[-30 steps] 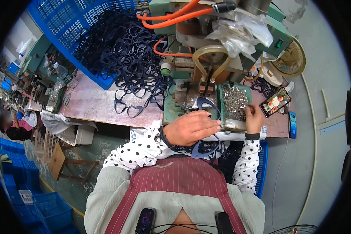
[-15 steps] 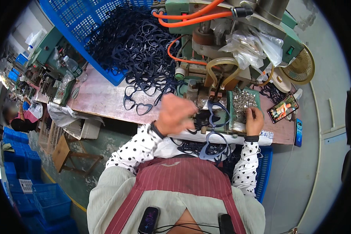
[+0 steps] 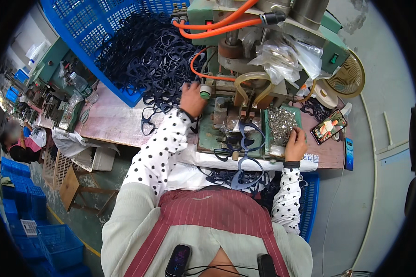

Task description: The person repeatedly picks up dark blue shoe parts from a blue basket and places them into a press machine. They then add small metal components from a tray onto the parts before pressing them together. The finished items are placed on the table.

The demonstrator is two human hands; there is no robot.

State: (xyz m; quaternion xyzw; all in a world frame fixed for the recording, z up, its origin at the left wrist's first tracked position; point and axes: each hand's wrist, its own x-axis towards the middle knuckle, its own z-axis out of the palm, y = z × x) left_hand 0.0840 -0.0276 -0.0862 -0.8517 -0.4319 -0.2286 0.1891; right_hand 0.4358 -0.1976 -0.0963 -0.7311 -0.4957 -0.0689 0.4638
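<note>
My left hand (image 3: 192,100) reaches out beside the round green-and-white button (image 3: 205,92) of the press machine, at the edge of a heap of dark blue glasses frames (image 3: 164,60). Its fingers point away from me, a little apart, with nothing visible in them. At the tray (image 3: 266,138) of small shiny metal pieces (image 3: 282,122), my right hand (image 3: 296,147) pinches thumb and fingers together; whatever they hold is too small to tell. A dark blue glasses frame (image 3: 241,179) hangs upright at the machine's front, its upper part under the press head (image 3: 249,112).
A blue basket (image 3: 74,32) rests tilted behind the heap. Orange hoses (image 3: 217,32) and plastic bags (image 3: 284,57) hang on the machine. To the right are a phone (image 3: 329,127) and a small fan (image 3: 349,76). More frames lie below the table edge, near a blue crate (image 3: 310,198).
My left hand has moved away from me and slightly left, from before the machine to beside the button. My right hand stays at the metal pieces. The whole view has shifted slightly.
</note>
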